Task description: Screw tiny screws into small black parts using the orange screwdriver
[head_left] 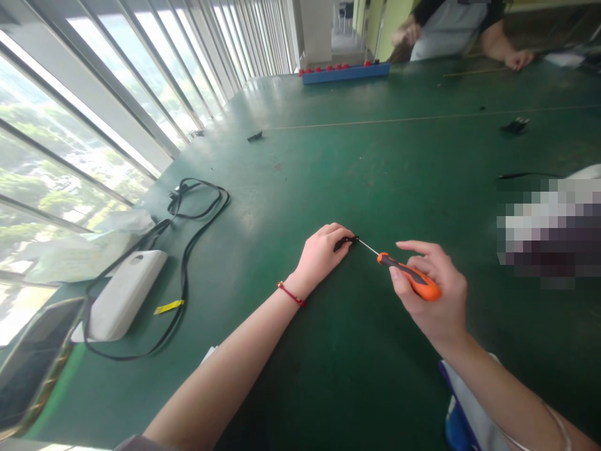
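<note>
- Clock directions are taken from the small black part (345, 242), which lies in the person's left fingers near the middle of the green table.
- Between eight and nine o'clock, a phone (35, 363) lies at the table's edge; just below nine, a white block (129, 291) is ringed by a black cable (185, 269), seemingly set aside to leave working room.
- The left hand (323, 252) pinches the part low over the table, probably to steady it against the tool.
- Toward four o'clock, the right hand (439, 291) grips the orange-and-black screwdriver (416, 280) loosely, forefinger raised, perhaps so that the handle can turn; its tip appears to meet the part's right end.
- The green table (300, 181) is smooth, catching daylight from the barred windows (94, 125) at ten o'clock.
- At twelve, a blue rack (345, 74) with red pieces stands at the far edge.
- At one, another person (444, 37) is at the table.
</note>
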### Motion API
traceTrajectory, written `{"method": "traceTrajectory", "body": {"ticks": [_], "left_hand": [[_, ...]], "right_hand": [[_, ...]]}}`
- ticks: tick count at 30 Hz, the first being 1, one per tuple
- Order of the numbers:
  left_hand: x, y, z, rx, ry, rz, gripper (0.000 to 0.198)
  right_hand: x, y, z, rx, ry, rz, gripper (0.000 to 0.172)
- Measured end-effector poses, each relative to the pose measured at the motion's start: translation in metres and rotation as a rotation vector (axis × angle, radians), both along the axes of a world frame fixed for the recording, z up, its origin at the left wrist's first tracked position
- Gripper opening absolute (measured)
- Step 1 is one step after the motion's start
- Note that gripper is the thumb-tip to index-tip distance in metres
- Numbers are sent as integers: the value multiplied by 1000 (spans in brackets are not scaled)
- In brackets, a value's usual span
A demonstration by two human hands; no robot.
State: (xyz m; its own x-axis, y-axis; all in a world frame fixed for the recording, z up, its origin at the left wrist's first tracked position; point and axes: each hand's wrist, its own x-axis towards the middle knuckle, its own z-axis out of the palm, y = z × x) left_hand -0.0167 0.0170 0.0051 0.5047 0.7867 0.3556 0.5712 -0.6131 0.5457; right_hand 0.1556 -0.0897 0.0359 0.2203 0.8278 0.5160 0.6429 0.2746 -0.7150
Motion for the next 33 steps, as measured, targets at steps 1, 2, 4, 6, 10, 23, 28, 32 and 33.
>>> {"method": "traceTrajectory", "body": {"ticks": [1,2,4,6,10,23,28,32,33], "left_hand": [[0,0,0,-1,0,0,15],[0,0,0,-3,-1,1,15],[0,0,0,-4,-1,1,15],[0,0,0,-4,-1,1,15],[0,0,0,1,-7,2,14],[1,0,0,-4,-7,7,14],[1,0,0,0,-6,9,14],[1,0,1,0,-9,9,14],[1,0,1,0,-10,12,14]], "right_hand": [[0,0,0,-3,-8,-7,23],[0,0,0,12,-7,-15,21],[0,-1,0,63,12,-26,29],[0,-1,1,88,16,-19,41],[1,-2,2,-7,-57,5,23],[0,-2,2,-40,-39,10,15],[0,0,1,-29,26,20,41],[1,-1,2,-58,-24,14,22],[0,-2,2,-26,-16,-1,23]]}}
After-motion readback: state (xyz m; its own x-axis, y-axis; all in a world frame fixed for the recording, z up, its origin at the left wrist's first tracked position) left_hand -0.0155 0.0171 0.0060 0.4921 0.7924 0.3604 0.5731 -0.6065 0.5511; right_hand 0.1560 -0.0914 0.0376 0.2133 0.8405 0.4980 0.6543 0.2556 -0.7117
